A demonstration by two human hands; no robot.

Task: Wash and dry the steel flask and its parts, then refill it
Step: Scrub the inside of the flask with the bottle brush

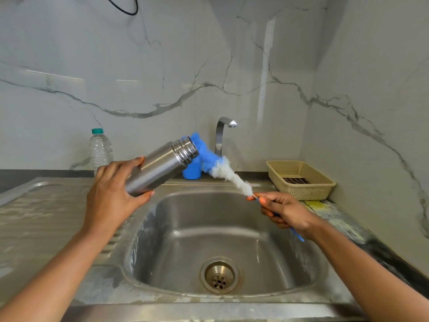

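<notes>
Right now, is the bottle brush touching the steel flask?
Cannot tell. In the head view the blurred blue bristles of the bottle brush overlap the mouth rim of the steel flask, with no clear contact or gap.

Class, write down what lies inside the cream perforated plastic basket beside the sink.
Inside the cream perforated plastic basket, a dark flat ridged object lies on the bottom. The near wall hides its front edge; its identity is unclear.

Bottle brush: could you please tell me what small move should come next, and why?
Probably steer the brush tip into the flask mouth: the left hand holds the flask tilted and uncapped at the sink, and the right hand has the bristles just outside it.
</notes>
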